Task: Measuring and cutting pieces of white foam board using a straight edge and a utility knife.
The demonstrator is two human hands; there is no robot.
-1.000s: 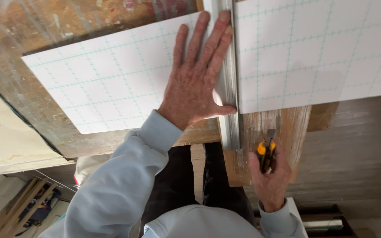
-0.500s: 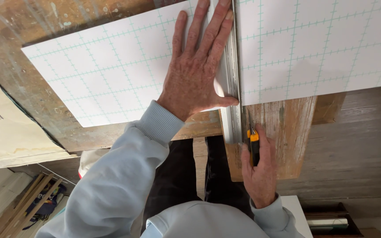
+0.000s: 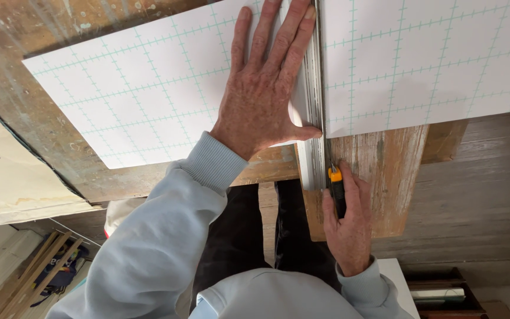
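Note:
A large white board (image 3: 143, 88) printed with a pale green grid lies on a worn wooden table (image 3: 25, 112). My left hand (image 3: 265, 88) is pressed flat on it, fingers spread, thumb against a metal straightedge (image 3: 311, 112) that runs away from me. My right hand (image 3: 346, 227) grips a yellow and black utility knife (image 3: 336, 188), its blade tip at the near end of the straightedge, right at the board's front edge. The board's part to the right of the straightedge (image 3: 432, 65) lies flat beside it.
A weathered plank (image 3: 385, 177) sticks out below the table's front edge under the knife. A cream panel (image 3: 7, 177) leans at the left. Wooden strips and clutter (image 3: 36, 272) lie on the floor at lower left; a white box and shelf (image 3: 432, 292) sit at lower right.
My right hand has moved the knife up along the straightedge toward the board's front edge. My left hand stays pressed on the board; the view has shifted slightly closer.

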